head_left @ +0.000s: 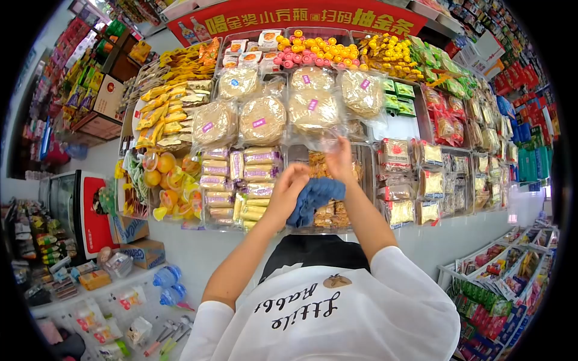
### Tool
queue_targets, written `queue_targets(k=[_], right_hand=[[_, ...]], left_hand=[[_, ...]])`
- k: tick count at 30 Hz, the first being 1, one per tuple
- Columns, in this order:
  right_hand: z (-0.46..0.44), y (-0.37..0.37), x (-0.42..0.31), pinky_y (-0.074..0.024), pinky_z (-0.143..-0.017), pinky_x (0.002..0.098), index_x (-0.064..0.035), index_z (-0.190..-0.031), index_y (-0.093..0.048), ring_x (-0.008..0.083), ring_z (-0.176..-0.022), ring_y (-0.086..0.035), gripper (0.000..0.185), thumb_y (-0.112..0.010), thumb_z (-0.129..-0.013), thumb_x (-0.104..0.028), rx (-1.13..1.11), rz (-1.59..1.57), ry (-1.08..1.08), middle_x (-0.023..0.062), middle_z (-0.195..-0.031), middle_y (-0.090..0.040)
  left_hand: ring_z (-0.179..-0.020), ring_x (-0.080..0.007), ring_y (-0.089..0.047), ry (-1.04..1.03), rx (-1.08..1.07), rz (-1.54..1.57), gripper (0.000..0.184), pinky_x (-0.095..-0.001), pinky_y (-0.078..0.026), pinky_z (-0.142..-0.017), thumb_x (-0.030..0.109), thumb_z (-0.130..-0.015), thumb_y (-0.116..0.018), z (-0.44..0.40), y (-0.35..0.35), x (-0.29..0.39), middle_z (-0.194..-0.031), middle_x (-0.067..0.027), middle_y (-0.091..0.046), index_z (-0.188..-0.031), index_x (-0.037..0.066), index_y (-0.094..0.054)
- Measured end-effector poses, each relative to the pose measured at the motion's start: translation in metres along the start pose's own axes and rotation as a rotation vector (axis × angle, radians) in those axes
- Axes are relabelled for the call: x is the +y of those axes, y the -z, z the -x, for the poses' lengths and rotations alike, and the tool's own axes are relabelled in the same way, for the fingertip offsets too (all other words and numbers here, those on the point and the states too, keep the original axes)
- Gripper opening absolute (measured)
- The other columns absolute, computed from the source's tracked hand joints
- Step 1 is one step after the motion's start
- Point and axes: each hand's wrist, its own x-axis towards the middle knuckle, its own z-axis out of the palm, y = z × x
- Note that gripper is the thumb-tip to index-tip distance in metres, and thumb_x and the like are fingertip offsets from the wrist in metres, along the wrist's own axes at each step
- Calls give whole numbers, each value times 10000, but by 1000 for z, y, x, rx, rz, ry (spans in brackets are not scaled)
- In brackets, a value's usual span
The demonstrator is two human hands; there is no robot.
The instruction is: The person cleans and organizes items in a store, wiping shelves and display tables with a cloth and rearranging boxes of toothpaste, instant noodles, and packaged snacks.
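Observation:
My left hand point(294, 181) is closed on a crumpled blue cloth point(316, 196), which hangs over the front of a clear bin of brown snacks point(337, 212). My right hand point(341, 161) is at the lower edge of a clear bag of round flatbreads point(313, 108). Its fingers look pinched on the loose plastic there, though the tips are partly blurred. More bagged round flatbreads point(262, 120) lie to the left, and another bag point(363, 93) lies at the upper right.
Purple-and-cream wrapped snack bars point(260, 172) fill the bin on the left, beside orange jelly cups point(171, 179). Packaged square snacks point(431, 182) stand on the right. Behind are yellow and pink round-topped sweets point(319, 49) and a red banner point(295, 21). A wire rack point(503, 271) stands at the lower right.

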Motion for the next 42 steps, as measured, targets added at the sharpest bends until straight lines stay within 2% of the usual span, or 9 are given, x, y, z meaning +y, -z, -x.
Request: queue_targets(k=[6, 9, 11, 19, 22, 25, 27, 34, 42], right_hand=[[-26, 27, 12, -499, -805, 329, -46, -1080, -560, 162, -894, -600, 307, -567, -943, -321, -55, 513, -86, 30, -948, -613], [-24, 24, -40, -474, -895, 350, -6, -1198, -518, 200, -1035, -582, 484, -578, -925, -401, 107, 1039, -203, 90, -1113, -595], [-32, 30, -65, -375, -1052, 365, 39, -1404, -313, 290, -1276, -420, 811, -599, -879, -510, 156, 709, -72, 204, -1411, -369], [-114, 12, -105, -405, -1019, 462, -65, -1278, -447, 293, -1177, -473, 578, -676, -862, -394, 411, 67, -184, 158, -1305, -441], [-108, 9, -138, -441, -968, 462, -83, -1224, -476, 270, -1077, -529, 465, -658, -884, -342, 275, 266, 138, 96, -1211, -510], [-65, -4, -179, -493, -856, 377, -83, -1205, -476, 199, -960, -557, 400, -636, -904, -293, 254, 459, 185, 63, -1091, -562], [-27, -16, -179, -492, -845, 358, -84, -1141, -501, 155, -887, -533, 270, -581, -941, -246, 199, 274, 210, 48, -1071, -557], [26, 45, -91, -465, -995, 399, -60, -1248, -400, 242, -1162, -510, 368, -517, -976, -279, 427, 206, -76, 81, -1248, -495], [-16, 57, -68, -486, -971, 439, -18, -1280, -354, 254, -1111, -536, 454, -515, -976, -313, 225, 303, -135, 123, -1237, -483]], left_hand=[[-774, -86, -518, 163, 47, -408, 677, -240, -429, -707, 177, -915, -543, -89, -4, -33, -804, -23, -561, -1502, 107, -213], [-752, -202, -560, 171, 107, -538, 820, -322, -445, -697, 323, -844, -596, -123, 10, -76, -833, -127, -611, -1506, 89, -173], [-805, -261, -587, 182, 108, -612, 844, -341, -450, -746, 372, -837, -576, -131, 14, -89, -882, -164, -626, -1511, 96, -148], [-872, -327, -612, 243, 53, -709, 916, -386, -456, -780, 397, -855, -547, -130, 3, -95, -983, -218, -626, -1504, 49, -4], [-879, -330, -615, 214, 66, -688, 924, -382, -460, -783, 382, -863, -556, -134, 3, -101, -979, -215, -626, -1497, 24, 13], [-878, -326, -616, 199, 58, -675, 917, -381, -461, -779, 358, -872, -559, -132, 4, -101, -971, -207, -628, -1493, 12, 20], [-880, -321, -617, 198, 49, -666, 909, -381, -461, -778, 349, -878, -557, -131, 2, -94, -973, -204, -629, -1494, 14, 22], [-832, -297, -613, 112, 48, -652, 901, -375, -462, -752, 347, -887, -556, -125, 8, -108, -970, -192, -635, -1503, 42, 26], [-821, -218, -584, 202, 52, -574, 890, -307, -442, -731, 329, -903, -565, -127, -1, -94, -991, -175, -643, -1501, 32, 22]])
